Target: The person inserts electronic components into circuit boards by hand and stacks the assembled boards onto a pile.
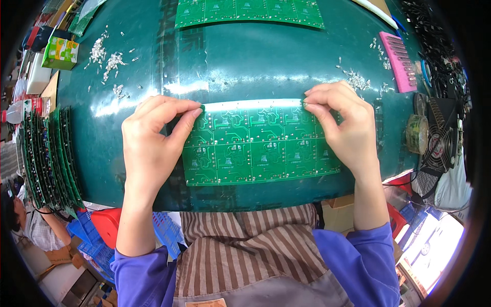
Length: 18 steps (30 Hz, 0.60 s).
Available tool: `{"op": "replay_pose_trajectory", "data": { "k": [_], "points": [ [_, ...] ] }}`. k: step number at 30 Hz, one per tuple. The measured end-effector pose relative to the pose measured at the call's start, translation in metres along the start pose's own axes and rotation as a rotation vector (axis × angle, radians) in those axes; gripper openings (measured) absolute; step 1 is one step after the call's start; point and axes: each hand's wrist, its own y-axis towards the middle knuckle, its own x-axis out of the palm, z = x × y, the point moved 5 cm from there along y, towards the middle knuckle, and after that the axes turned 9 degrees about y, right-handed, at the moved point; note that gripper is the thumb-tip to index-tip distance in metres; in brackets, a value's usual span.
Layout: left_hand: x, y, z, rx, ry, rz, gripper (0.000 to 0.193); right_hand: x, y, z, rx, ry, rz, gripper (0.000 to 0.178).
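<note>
A green circuit board panel (245,148), divided into several repeating units, lies in front of me with a strip of glare along its far edge. My left hand (156,125) pinches its far left corner between thumb and forefinger. At the far right corner, the thumb and forefinger of my right hand (345,120) are closed on the board in the same way. Whether a small part is also between the fingertips is too small to tell. Beyond my hands, a second green board panel (250,13) lies at the far edge of the view.
Small clear loose components (113,61) lie scattered at the far left, with another pile (356,80) at the right. A pink foam block (399,61) holds rows of parts. Populated boards (48,158) stand stacked at left, near a green carton (60,52). A small fan (439,142) stands right.
</note>
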Motion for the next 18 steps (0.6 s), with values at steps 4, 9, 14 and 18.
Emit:
{"op": "replay_pose_trajectory", "data": {
  "k": [4, 9, 14, 18],
  "points": [
    [-0.002, -0.002, -0.001, -0.029, -0.004, -0.005, 0.01, -0.014, 0.004, 0.005, -0.008, -0.046, 0.044, 0.01],
    [-0.001, 0.001, -0.004, -0.106, -0.076, -0.063, 0.008, -0.046, 0.024, 0.03, 0.14, -0.304, 0.114, 0.009],
    [0.006, -0.001, -0.009, -0.155, -0.129, -0.096, 0.011, -0.041, 0.027, 0.047, 0.092, -0.372, 0.044, 0.011],
    [0.008, -0.001, -0.011, -0.175, -0.155, -0.113, 0.011, -0.038, 0.023, 0.044, 0.144, -0.359, 0.058, 0.013]
  ]
}}
